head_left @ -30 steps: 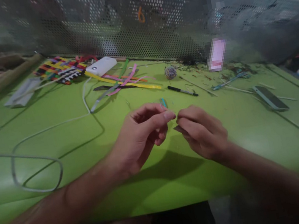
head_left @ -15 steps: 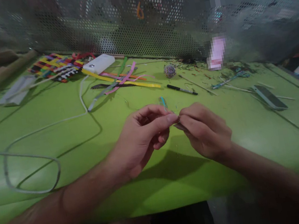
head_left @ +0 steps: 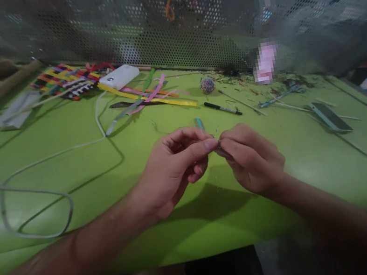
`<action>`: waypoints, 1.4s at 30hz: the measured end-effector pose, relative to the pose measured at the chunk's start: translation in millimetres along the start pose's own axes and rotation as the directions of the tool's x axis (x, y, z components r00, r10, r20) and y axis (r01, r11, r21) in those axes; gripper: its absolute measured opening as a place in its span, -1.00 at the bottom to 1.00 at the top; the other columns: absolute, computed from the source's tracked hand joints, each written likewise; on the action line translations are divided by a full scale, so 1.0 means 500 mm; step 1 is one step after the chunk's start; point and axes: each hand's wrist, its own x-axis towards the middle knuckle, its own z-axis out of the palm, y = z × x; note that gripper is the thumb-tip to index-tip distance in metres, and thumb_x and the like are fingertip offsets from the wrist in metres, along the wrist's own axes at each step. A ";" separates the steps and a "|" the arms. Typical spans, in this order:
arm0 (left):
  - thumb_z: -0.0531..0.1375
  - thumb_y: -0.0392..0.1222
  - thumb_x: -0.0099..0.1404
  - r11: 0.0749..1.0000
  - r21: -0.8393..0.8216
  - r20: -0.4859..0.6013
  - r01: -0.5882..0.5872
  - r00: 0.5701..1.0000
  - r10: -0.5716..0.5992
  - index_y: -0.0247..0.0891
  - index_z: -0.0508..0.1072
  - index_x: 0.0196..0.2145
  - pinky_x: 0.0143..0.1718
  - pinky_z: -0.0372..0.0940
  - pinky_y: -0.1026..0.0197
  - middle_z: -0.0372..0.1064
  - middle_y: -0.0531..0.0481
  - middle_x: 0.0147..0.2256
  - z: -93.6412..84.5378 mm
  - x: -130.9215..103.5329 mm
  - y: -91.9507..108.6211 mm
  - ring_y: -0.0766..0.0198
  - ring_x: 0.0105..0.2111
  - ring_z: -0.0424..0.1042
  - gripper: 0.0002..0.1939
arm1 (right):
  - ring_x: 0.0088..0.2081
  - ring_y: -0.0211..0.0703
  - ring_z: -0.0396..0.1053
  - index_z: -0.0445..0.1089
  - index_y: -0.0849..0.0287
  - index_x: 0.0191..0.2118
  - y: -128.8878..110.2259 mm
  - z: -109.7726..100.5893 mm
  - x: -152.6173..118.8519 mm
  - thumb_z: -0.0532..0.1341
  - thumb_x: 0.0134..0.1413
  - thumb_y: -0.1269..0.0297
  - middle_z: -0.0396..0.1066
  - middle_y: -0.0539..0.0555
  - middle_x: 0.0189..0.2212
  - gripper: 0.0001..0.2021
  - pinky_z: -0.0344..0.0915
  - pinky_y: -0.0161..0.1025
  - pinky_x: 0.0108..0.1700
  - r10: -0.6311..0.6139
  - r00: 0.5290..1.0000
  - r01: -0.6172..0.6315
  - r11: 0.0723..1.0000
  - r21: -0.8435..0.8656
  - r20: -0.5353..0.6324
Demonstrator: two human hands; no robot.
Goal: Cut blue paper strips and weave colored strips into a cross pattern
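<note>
My left hand (head_left: 183,166) and my right hand (head_left: 252,156) meet fingertip to fingertip above the green table (head_left: 145,241). Thumb and forefinger of the left are pinched together on something too small to make out. The fingers of my right hand are curled round a thin greyish piece (head_left: 221,152), mostly hidden, whose end shows between the two hands. Just beyond the left fingertips lies a small blue strip (head_left: 200,123). A black pen (head_left: 223,108) lies farther back, near a speckled ball (head_left: 207,85).
Crossed coloured strips (head_left: 151,97), a white device (head_left: 120,76) with a looping cable (head_left: 61,153) and a woven colourful piece (head_left: 63,80) lie back left. A dark flat object (head_left: 331,117) and thin sticks are at right. A perforated screen (head_left: 165,31) stands behind.
The greyish piece between my hands has tilted slightly, and less of it shows. Both hands keep nearly the same place and grip. The view has shifted a little.
</note>
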 end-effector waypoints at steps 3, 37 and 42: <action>0.52 -0.25 0.09 1.000 0.008 0.001 0.003 1.000 -0.003 -0.33 0.51 -0.43 -0.71 0.00 0.53 0.24 0.20 -0.68 0.000 -0.002 0.001 0.58 -0.70 0.15 -0.75 | -0.22 -0.15 0.39 0.38 0.22 0.04 0.002 0.001 -0.001 0.19 0.29 0.54 0.42 0.12 -0.24 -0.75 0.45 -0.18 -0.18 -0.007 1.000 0.007 1.000 0.013 -0.010; 0.53 -0.29 0.05 0.995 0.072 -0.017 -0.075 0.997 0.076 -0.28 0.52 -0.46 -0.71 0.10 0.46 0.35 0.16 -0.60 0.019 -0.018 0.000 0.52 -0.67 0.24 -0.76 | -0.36 -0.21 0.43 0.37 0.18 -0.32 -0.005 0.009 0.007 0.18 0.37 0.36 0.38 0.05 -0.47 -0.83 0.42 -0.24 -0.28 0.161 0.987 -0.145 0.940 0.309 -0.026; 0.51 -0.23 0.09 0.995 0.078 0.006 -0.068 0.998 0.068 -0.25 0.51 -0.45 -0.69 0.11 0.43 0.37 0.15 -0.59 0.022 -0.028 -0.004 0.50 -0.66 0.26 -0.76 | -0.36 -0.18 0.43 0.35 0.10 -0.32 -0.017 0.009 0.001 0.12 0.41 0.33 0.34 -0.01 -0.50 -0.80 0.47 -0.17 -0.25 0.226 0.974 -0.201 0.912 0.356 -0.028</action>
